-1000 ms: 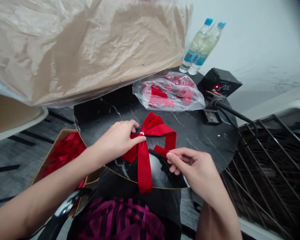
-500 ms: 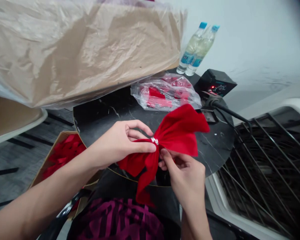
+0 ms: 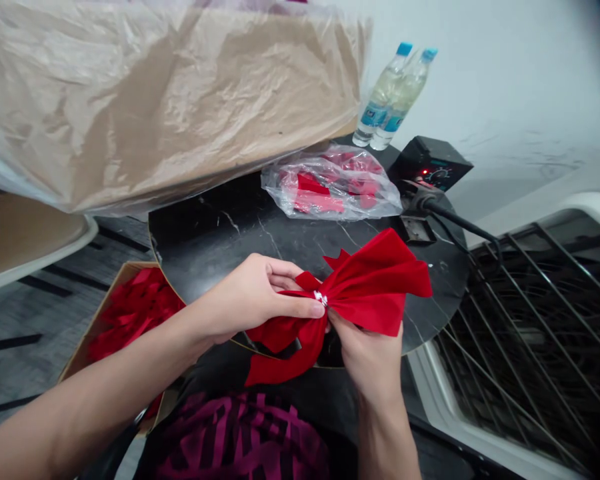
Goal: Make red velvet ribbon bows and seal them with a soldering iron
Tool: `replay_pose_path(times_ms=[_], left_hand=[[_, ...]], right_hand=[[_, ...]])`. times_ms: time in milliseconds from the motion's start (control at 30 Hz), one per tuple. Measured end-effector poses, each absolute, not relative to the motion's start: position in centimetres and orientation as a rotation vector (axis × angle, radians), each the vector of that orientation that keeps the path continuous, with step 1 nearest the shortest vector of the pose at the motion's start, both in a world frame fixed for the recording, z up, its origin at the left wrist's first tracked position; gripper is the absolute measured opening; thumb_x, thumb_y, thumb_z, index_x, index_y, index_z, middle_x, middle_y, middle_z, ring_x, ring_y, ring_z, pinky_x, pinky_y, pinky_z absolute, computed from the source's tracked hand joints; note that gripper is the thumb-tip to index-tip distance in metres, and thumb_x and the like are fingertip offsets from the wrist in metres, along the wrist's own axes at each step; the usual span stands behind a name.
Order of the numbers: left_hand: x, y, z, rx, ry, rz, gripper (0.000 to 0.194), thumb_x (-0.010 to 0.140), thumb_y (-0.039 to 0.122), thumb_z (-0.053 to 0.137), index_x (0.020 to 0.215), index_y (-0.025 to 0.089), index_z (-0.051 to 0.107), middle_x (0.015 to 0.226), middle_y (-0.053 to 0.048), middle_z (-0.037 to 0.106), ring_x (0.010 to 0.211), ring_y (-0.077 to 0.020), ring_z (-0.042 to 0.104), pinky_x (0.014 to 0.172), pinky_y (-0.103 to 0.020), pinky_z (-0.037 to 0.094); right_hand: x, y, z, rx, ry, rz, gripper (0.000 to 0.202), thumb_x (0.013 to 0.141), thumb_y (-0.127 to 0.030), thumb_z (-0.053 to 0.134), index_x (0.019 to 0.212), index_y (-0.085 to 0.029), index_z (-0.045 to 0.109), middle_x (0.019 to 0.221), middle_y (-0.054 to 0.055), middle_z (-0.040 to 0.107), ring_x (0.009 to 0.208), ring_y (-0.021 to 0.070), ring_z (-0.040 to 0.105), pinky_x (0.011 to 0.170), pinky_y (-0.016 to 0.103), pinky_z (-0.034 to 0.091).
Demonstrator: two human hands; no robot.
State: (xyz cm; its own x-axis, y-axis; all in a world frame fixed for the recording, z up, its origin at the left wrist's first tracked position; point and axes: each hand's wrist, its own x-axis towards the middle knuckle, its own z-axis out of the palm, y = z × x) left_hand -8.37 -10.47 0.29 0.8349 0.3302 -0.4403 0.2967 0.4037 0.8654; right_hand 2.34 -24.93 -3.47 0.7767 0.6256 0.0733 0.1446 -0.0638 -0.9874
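Note:
A red fabric bow (image 3: 375,287) is held above the near part of the round black table (image 3: 205,247). Its gathered middle is bound with a shiny silver tie (image 3: 321,298). My left hand (image 3: 260,293) pinches the bow beside the tie, thumb on the front and fingers behind. My right hand (image 3: 370,353) grips it from below, just right of the tie. Its fingertips are hidden behind the cloth. One loop spreads wide to the right, and a tail hangs down and curves left.
A clear bag of red pieces (image 3: 330,187) lies farther back. Beyond it stand two bottles (image 3: 390,100), a black control box (image 3: 430,163) and a cabled tool (image 3: 460,223). A plastic-covered carton (image 3: 180,100) fills the upper left. Red bows fill a cardboard box (image 3: 93,327) lower left. A wire rack (image 3: 540,313) stands right.
Both hands and the bow have shifted slightly down and right. My right hand has moved further behind the bow, and the bow has turned so its hanging tail swings left and an upper tail shows.

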Motion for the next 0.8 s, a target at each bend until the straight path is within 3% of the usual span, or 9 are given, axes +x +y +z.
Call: replay_pose_path(times_ms=[200, 433, 533, 700, 800], left_hand=[[-8.2, -10.7, 0.2, 1.08, 0.588, 0.04, 0.03, 0.058, 0.022, 0.095, 0.082, 0.015, 0.078, 0.088, -0.007, 0.081, 0.084, -0.0243, 0.076, 0.082, -0.034, 0.061], [-8.2, -10.6, -0.2, 1.087, 0.576, 0.049, 0.034, 0.057, 0.02, 0.095, 0.086, 0.014, 0.077, 0.088, -0.008, 0.08, 0.086, -0.0253, 0.076, 0.085, -0.037, 0.06], [-8.1, -10.6, -0.2, 1.112, 0.595, 0.059, 0.042, 0.058, 0.021, 0.095, 0.096, 0.015, 0.079, 0.087, -0.008, 0.08, 0.082, -0.0233, 0.076, 0.08, -0.032, 0.059], [-8.0, -10.7, -0.1, 1.128, 0.558, -0.007, 0.04, 0.063, 0.02, 0.093, 0.099, 0.014, 0.079, 0.086, -0.008, 0.081, 0.082, -0.0223, 0.077, 0.077, -0.028, 0.06], [-8.1, -10.8, -0.1, 1.091, 0.526, -0.013, 0.036, 0.064, 0.019, 0.092, 0.097, 0.014, 0.079, 0.084, -0.008, 0.081, 0.082, -0.0226, 0.077, 0.079, -0.03, 0.06]], right_hand=[[3.1, -25.3, -3.3, -1.538, -0.687, 0.489, 0.02, 0.085, -0.02, 0.072, 0.065, -0.022, 0.069, 0.066, 0.003, 0.072, 0.059, 0.0183, 0.067, 0.061, 0.031, 0.058], [4.0, -25.7, -4.3, -1.411, -0.805, 0.499, 0.015, 0.086, -0.02, 0.074, 0.072, -0.022, 0.074, 0.07, 0.0, 0.074, 0.062, 0.0163, 0.071, 0.064, 0.027, 0.061], [3.9, -25.8, -4.2, -1.458, -0.803, 0.397, 0.017, 0.086, -0.014, 0.074, 0.071, -0.021, 0.074, 0.069, -0.001, 0.075, 0.061, 0.0149, 0.071, 0.061, 0.024, 0.06], [3.9, -26.1, -4.4, -1.476, -0.762, 0.334, 0.014, 0.079, -0.011, 0.08, 0.083, -0.024, 0.077, 0.091, 0.001, 0.079, 0.078, 0.0177, 0.075, 0.067, 0.023, 0.062], [4.2, -26.3, -4.8, -1.443, -0.815, 0.408, 0.014, 0.081, -0.011, 0.079, 0.083, -0.025, 0.077, 0.088, -0.001, 0.079, 0.074, 0.0155, 0.075, 0.067, 0.022, 0.061]])
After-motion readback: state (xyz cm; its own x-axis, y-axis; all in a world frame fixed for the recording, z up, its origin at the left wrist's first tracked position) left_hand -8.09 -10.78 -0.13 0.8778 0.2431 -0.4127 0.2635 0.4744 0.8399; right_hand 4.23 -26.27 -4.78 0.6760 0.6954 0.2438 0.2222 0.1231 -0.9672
